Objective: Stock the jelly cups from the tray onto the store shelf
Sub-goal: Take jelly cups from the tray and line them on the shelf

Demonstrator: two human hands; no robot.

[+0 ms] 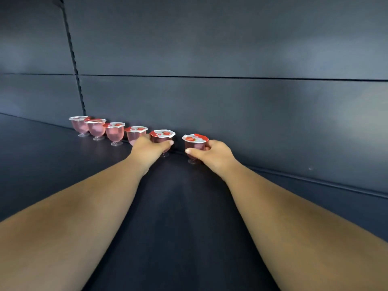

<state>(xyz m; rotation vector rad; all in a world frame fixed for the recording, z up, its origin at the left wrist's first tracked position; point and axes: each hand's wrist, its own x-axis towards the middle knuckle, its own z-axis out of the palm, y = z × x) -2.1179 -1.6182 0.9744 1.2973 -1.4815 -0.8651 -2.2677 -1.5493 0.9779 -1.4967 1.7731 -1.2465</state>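
Both grips are closing on cups: my left hand (150,147) is wrapping thumb and fingers around the fifth cup (162,138), and my right hand (212,154) is pinching the sixth cup (195,143) around its bowl, thumb on the near side. I am reaching deep across the dark shelf (178,206), both forearms stretching out nearly straight and converging toward the back panel (231,97).

Four cups (107,129) are already standing in a row along that panel, running away to the left, each upright on its small clear foot with the strawberry lid on top. The fifth cup is sitting just right of the fourth, close enough that my left hand is covering part of the fourth. The sixth is standing apart from the fifth, with a visible gap between them.

That gap is what the next move is turning on, I am judging: the row's line is running left to right, so the sixth cup is probably needing a nudge leftward to match the spacing. Both feet appear to be touching the shelf, though I cannot tell for certain. I am not seeing the tray.
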